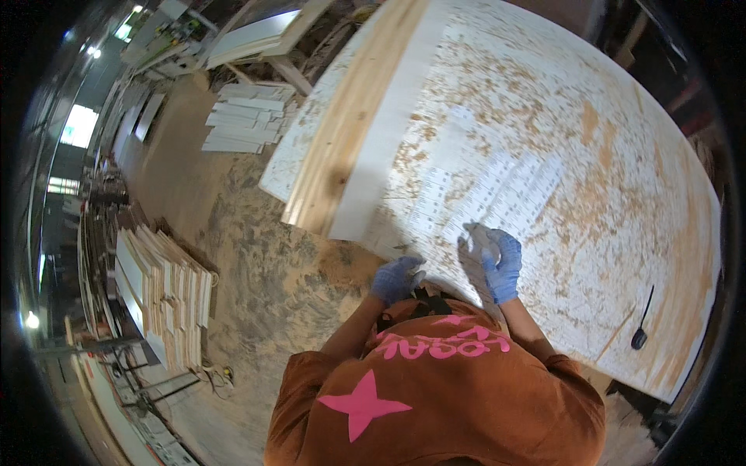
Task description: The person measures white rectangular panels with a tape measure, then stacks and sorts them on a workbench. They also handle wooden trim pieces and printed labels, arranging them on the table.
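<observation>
My right hand (505,266), in a blue glove, is closed low over the near part of a white table (622,233). A pale grey-white piece (483,238) shows at its fingers; its kind is unclear. By the table's near edge, in front of my waist, my left hand (393,282), also gloved in blue, is closed with something small and whitish at its fingertips. Just beyond the right hand lie white printed label sheets (513,190), side by side. Another printed sheet (430,194) lies a little left of them.
A long wooden board (353,116) runs along the table's left side, beside a smooth white strip (388,147). Sawdust is strewn over the table. A black thin-shafted tool (639,339) rests at right. Stacked panels (167,299) and white slats (247,116) stand on the dusty floor at left.
</observation>
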`<state>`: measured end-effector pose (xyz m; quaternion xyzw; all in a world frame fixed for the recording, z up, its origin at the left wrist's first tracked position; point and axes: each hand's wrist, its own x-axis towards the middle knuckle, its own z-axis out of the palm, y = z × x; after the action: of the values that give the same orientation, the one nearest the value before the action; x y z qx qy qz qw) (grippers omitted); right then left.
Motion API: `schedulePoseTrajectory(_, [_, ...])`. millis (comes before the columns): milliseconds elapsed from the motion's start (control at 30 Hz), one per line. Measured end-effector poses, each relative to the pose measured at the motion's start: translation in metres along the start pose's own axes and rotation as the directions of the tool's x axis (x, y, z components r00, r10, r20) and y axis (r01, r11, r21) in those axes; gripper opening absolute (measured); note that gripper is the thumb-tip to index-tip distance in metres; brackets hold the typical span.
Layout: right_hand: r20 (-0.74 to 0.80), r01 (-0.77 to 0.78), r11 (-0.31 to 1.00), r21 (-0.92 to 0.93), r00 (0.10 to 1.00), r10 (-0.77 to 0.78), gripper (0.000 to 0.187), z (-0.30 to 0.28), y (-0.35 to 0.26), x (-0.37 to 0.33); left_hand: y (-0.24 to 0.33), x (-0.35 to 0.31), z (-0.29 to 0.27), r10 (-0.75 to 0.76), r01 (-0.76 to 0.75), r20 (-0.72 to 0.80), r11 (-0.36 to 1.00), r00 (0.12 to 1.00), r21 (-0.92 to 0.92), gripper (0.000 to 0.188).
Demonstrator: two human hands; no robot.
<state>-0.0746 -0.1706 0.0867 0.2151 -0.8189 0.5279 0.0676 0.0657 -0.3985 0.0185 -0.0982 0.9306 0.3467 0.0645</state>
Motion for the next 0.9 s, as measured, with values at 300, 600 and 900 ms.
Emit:
schedulePoseTrajectory(300, [0.169,-0.088,0.983,0.163,0.984,0.060,0.056,0.125,-0.063,0.056,-0.142,-0.111,-0.073,-0.413,0.357,-0.218,0.899,0.884,-0.255,0.036])
schedulePoseTrajectory(600, [-0.058,-0.086,0.995,0.052,0.994,0.089,0.086,0.219,-0.095,0.212,-0.332,-0.220,-0.139,-0.350,0.335,-0.349,0.936,0.869,-0.104,0.038])
schedulePoseTrajectory(900, [-0.045,-0.269,0.720,-0.639,0.948,0.315,0.110,0.266,-0.121,0.308,-0.388,-0.149,-0.235,-0.439,0.374,-0.318,0.894,0.840,-0.247,0.038])
